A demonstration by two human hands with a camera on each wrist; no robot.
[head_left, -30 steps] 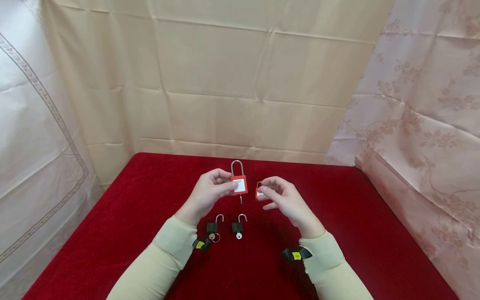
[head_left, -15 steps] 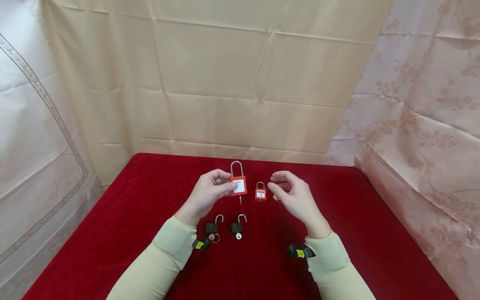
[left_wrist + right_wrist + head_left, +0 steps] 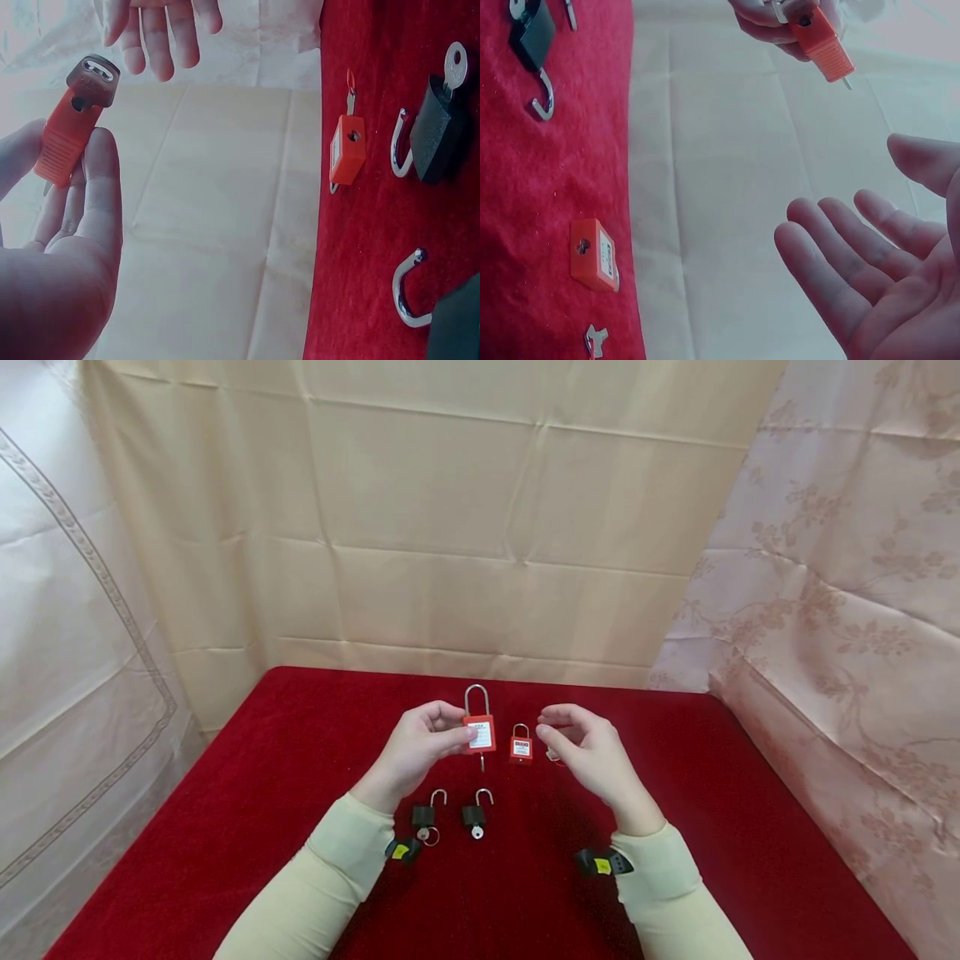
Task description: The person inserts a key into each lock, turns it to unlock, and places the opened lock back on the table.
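Observation:
My left hand holds a red padlock with a white label, its long shackle pointing up. A key sticks out of that padlock's underside. A smaller red padlock, shackle closed, lies on the red cloth between my two hands. My right hand hovers just right of it, fingers relaxed; in the right wrist view the palm holds nothing. A loose key with a red ring lies near the smaller padlock, partly hidden by my right hand in the head view.
Two black padlocks, a left one and a right one, lie nearer on the red-covered table. Their shackles stand unlatched, and each has a key in it. Beige curtain hangs behind the table's far edge.
My right hand has let go of the smaller red padlock and drawn away to the right, then stayed nearly still. The padlock in my left hand has hardly moved.

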